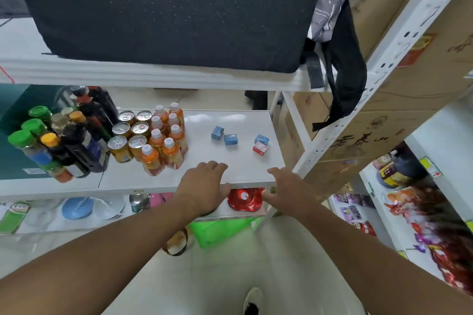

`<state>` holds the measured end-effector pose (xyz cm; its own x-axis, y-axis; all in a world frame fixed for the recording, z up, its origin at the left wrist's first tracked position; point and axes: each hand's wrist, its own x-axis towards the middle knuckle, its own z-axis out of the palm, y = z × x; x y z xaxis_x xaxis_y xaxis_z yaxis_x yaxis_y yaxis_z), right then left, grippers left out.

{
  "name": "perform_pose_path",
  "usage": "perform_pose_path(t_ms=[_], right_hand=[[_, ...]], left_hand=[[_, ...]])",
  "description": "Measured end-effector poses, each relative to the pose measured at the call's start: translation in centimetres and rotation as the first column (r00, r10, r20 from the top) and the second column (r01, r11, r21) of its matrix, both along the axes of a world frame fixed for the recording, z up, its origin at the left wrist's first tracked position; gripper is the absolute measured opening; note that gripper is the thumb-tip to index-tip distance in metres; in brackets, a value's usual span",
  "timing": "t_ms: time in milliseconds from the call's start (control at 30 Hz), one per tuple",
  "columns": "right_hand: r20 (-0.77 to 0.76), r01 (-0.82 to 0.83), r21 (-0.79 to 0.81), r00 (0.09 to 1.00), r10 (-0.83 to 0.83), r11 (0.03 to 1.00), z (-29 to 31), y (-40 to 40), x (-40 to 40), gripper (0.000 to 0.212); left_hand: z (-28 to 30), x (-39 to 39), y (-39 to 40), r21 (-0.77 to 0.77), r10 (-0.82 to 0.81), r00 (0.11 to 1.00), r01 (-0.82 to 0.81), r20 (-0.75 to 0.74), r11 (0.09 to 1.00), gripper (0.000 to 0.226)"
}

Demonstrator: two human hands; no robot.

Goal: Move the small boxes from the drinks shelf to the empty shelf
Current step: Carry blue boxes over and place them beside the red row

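Where the white drinks shelf [240, 120] runs bare on its right half, four small cardboard boxes sit loose on the glossy board: two blue ones side by side, the left blue box [217, 133] tilted and just beside the middle blue box [231, 139], then farther right a third blue box [261, 139] touching a red-and-white box [260, 148] in front of it. All are squat cubes with printed faces, too small to read. To their left stand orange bottles [166, 140] with white caps, packed against gold cans [130, 135] with pull-tab tops, then dark bottles [87, 133] and green-capped jars [30, 135]. Nothing lies between the boxes and the shelf's front edge, where both hands rest. The left hand [204, 186] lies palm down with fingers spread, empty, over the edge; the right hand [286, 186] is open too, fingers loosely curled at the corner, holding nothing. Above, a black perforated cushion [166, 7] fills the upper shelf, a black strap [345, 79] hanging off its right end. Brown cartons [399, 120] stand behind the white perforated upright [378, 77]
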<state>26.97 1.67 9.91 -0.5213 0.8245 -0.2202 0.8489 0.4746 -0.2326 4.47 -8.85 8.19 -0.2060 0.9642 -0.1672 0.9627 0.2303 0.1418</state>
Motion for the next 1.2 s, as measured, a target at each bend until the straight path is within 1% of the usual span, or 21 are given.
perform_pose_path(t_ms=[67, 167, 267, 367, 500, 633, 733, 833, 900, 967, 1100, 1133, 1200], right_hand=[[0.0, 0.013, 0.003, 1.0, -0.013, 1.0, -0.5, 1.6, 0.2, 0.073], [0.008, 0.037, -0.012, 0.999, -0.037, 0.999, -1.3, 4.2, 0.2, 0.067], [0.008, -0.009, -0.008, 1.0, 0.009, 1.0, -2.6, 7.1, -0.4, 0.06], [0.011, -0.031, -0.043, 0.999, 0.031, 0.999, -4.5, 9.9, -1.4, 0.055], [0.039, -0.043, -0.098, 0.998, 0.047, 0.994, -6.4, 12.9, -2.5, 0.056], [0.066, -0.035, -0.106, 0.997, 0.042, 0.994, -7.3, 14.4, -3.4, 0.057], [0.083, -0.011, -0.097, 0.996, 0.019, 0.995, -8.4, 15.8, -4.5, 0.057], [0.073, 0.014, -0.101, 0.997, -0.007, 0.995, -10.0, 17.4, -6.3, 0.061], [0.045, 0.02, -0.089, 0.999, -0.016, 0.996, -11.3, 18.3, -7.5, 0.058], [0.004, 0.047, -0.068, 0.999, -0.047, 0.997, -12.8, 19.3, -8.7, 0.048], [-0.008, 0.067, 0.009, 0.998, -0.067, 0.998, -16.1, 21.0, -10.5, 0.043], [-0.005, 0.066, 0.048, 0.998, -0.065, 0.997, -16.8, 21.3, -10.8, 0.04], [-0.013, 0.085, 0.115, 0.996, -0.084, 0.99, -18.0, 21.7, -11.3, 0.036]], left_hand=[[0.1, 0.2, 1.4, 0.03, 0.007, 1.0, -0.006, -0.012, 1.0, 0.06], [0.5, 0.6, 3.8, 0.019, 0.037, 0.999, -0.037, -0.013, 0.999, 0.061], [0.3, 0.6, 6.5, -0.029, 0.073, 0.996, -0.075, -0.042, 0.997, 0.062], [-1.0, 0.5, 8.8, -0.051, 0.108, 0.993, -0.111, -0.054, 0.993, 0.061], [-3.1, 0.3, 10.5, -0.078, 0.142, 0.989, -0.144, -0.037, 0.986, 0.058], [-5.5, -0.4, 11.4, -0.105, 0.118, 0.993, -0.119, -0.016, 0.987, 0.061], [-7.2, -1.9, 13.6, -0.086, 0.134, 0.991, -0.131, 0.022, 0.988, 0.061], [-9.1, -4.2, 16.4, -0.06, 0.141, 0.989, -0.138, 0.053, 0.989, 0.059], [-10.3, -5.7, 18.3, -0.044, 0.124, 0.991, -0.122, 0.043, 0.991, 0.059], [-11.4, -6.7, 20.2, -0.024, 0.103, 0.994, -0.102, 0.04, 0.994, 0.061], [-14.1, -7.9, 24.0, -0.013, 0.076, 0.991, -0.075, 0.11, 0.997, 0.07], [-15.0, -8.1, 24.7, -0.013, 0.067, 0.993, -0.066, 0.098, 0.998, 0.068], [-16.4, -8.3, 26.0, -0.01, 0.039, 0.999, -0.039, 0.008, 0.999, 0.058]])
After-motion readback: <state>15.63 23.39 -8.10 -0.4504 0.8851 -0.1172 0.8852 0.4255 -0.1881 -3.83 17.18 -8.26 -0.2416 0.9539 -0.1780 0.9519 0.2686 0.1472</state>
